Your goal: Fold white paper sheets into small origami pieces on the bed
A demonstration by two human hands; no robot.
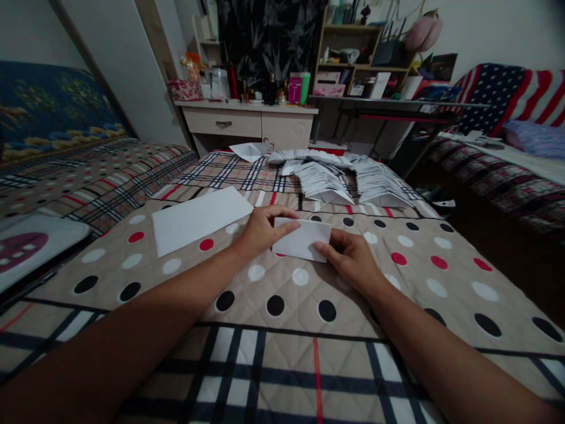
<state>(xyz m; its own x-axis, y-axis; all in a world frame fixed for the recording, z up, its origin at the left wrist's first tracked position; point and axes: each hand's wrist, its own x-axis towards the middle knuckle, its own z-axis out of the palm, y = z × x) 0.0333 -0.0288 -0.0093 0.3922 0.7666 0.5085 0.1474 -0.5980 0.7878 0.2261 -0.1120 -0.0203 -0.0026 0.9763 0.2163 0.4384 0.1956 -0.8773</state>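
Two ends pinched: one small white paper rectangle (301, 240)!

Left hand (263, 229) clamped on its left end, right hand (355, 256) on its right, over the beige polka-dot bedspread (247, 291)! A larger white paper sheet (200, 221) lies to the rectangle's left, fanned stacks of white paper (324, 182) beyond.

Held paper (301, 238) at frame centre, between left hand (263, 228) and right hand (356, 257), over bedspread (295, 321). Loose paper (200, 221) on bedspread, left of centre. Paper rows (324, 184) on bedspread beyond hands, upper right of centre. Dresser (242, 122) behind, top; shelves (351, 27) right of dresser.
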